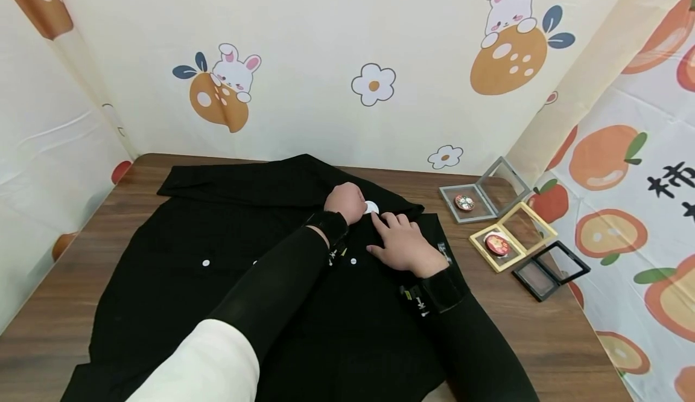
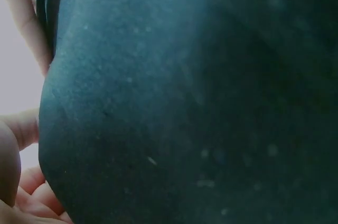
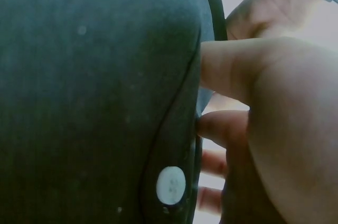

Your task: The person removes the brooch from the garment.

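Observation:
A black button-up shirt (image 1: 179,305) lies spread on the wooden table, with small white buttons (image 1: 353,261) on its front. Near its upper edge sits a round white badge (image 1: 371,207), partly covered by fingers. My left hand (image 1: 346,201) is curled and pinches the badge from the left. My right hand (image 1: 400,242) rests on the shirt with fingers spread, its index fingertip touching the badge's lower edge. Dark cloth (image 2: 158,102) fills most of the left wrist view. In the right wrist view, the thumb (image 3: 227,71) meets the cloth's edge above a white button (image 3: 171,185).
At the table's right side stand three open square cases: a grey one (image 1: 458,216) and a yellow one (image 1: 491,263), each with a round patterned badge, and a black one (image 1: 529,284). Printed fabric walls (image 1: 304,118) enclose the back and sides.

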Tool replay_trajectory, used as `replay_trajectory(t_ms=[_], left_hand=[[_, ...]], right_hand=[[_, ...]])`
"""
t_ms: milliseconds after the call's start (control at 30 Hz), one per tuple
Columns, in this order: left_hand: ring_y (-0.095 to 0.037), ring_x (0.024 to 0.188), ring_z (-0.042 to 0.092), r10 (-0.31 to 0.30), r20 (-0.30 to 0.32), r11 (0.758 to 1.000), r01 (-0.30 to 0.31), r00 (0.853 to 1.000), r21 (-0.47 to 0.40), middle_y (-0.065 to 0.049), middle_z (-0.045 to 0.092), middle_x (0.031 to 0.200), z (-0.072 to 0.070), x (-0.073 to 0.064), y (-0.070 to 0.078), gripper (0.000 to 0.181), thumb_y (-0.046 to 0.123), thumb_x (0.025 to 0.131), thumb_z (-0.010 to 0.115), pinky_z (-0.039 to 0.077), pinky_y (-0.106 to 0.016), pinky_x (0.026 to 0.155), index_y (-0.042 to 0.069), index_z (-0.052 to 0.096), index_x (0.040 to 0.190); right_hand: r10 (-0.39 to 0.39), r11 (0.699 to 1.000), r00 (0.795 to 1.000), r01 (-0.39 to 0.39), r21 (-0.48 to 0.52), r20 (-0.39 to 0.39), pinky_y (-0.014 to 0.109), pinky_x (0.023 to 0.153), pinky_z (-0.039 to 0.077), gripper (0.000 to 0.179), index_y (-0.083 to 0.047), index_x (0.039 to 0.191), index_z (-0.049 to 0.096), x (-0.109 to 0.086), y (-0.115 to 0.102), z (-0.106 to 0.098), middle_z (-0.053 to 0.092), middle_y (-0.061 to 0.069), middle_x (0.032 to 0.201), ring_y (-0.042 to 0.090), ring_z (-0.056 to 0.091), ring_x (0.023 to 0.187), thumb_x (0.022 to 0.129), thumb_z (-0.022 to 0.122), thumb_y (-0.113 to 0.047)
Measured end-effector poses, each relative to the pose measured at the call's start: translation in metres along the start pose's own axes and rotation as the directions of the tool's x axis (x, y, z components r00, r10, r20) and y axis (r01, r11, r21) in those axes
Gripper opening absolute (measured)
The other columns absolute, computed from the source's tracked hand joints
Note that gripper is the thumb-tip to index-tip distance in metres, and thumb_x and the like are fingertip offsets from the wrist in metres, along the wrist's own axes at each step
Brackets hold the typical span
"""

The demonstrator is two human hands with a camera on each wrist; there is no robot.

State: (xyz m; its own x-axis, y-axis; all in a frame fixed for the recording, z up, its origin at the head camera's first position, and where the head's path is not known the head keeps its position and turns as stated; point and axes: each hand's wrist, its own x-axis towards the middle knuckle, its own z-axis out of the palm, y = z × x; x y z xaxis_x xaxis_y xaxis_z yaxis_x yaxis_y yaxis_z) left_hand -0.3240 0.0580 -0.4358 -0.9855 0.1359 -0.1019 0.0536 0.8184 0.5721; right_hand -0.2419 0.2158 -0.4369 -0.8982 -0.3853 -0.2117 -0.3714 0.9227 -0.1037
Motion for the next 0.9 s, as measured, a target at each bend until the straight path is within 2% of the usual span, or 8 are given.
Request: replay_trajectory(t_ms=[333, 567, 733, 900], left_hand=[[-0.018, 0.070, 0.064, 0.007, 0.021, 0.999, -0.008, 1.000, 0.047, 0.002, 0.069, 0.078, -0.006, 0.000, -0.001, 0.022, 0.016, 0.099, 0.067, 0.053, -0.032, 0.066, 0.015, 0.074, 0.079], [-0.019, 0.065, 0.062, -0.008, 0.059, 0.994, 0.001, 0.998, 0.110, 0.000, 0.066, 0.070, -0.014, -0.003, -0.005, 0.031, 0.019, 0.101, 0.065, 0.051, -0.032, 0.060, 0.014, 0.072, 0.072], [-0.019, 0.063, 0.060, -0.001, 0.077, 0.995, -0.007, 0.997, 0.098, -0.001, 0.061, 0.066, -0.021, -0.003, -0.009, 0.035, 0.017, 0.101, 0.065, 0.048, -0.032, 0.059, 0.014, 0.067, 0.066], [-0.018, 0.066, 0.060, 0.038, 0.106, 0.999, -0.042, 0.994, 0.034, -0.001, 0.061, 0.066, -0.027, 0.000, -0.019, 0.030, 0.014, 0.100, 0.065, 0.047, -0.030, 0.062, 0.012, 0.068, 0.070]], right_hand=[[0.008, 1.000, 1.000, -0.007, -0.021, 0.020, 0.058, 0.114, 0.029, 0.079, -0.015, 0.166, 0.020, -0.001, -0.002, -0.001, 0.029, 0.015, 0.165, 0.039, 0.028, 0.148, 0.105, 0.055, -0.051], [0.003, 1.000, 1.000, -0.003, -0.010, -0.006, 0.058, 0.113, 0.031, 0.081, -0.016, 0.166, 0.022, -0.001, -0.002, -0.001, 0.032, 0.015, 0.163, 0.040, 0.030, 0.147, 0.103, 0.058, -0.052], [-0.006, 1.000, 1.000, 0.006, -0.002, -0.027, 0.059, 0.112, 0.032, 0.081, -0.015, 0.165, 0.025, -0.001, 0.000, 0.000, 0.035, 0.015, 0.161, 0.040, 0.032, 0.144, 0.102, 0.060, -0.052], [-0.008, 1.000, 0.999, 0.008, 0.010, -0.033, 0.058, 0.111, 0.032, 0.078, -0.014, 0.165, 0.028, 0.000, -0.001, 0.001, 0.035, 0.015, 0.160, 0.040, 0.033, 0.143, 0.103, 0.060, -0.050]])
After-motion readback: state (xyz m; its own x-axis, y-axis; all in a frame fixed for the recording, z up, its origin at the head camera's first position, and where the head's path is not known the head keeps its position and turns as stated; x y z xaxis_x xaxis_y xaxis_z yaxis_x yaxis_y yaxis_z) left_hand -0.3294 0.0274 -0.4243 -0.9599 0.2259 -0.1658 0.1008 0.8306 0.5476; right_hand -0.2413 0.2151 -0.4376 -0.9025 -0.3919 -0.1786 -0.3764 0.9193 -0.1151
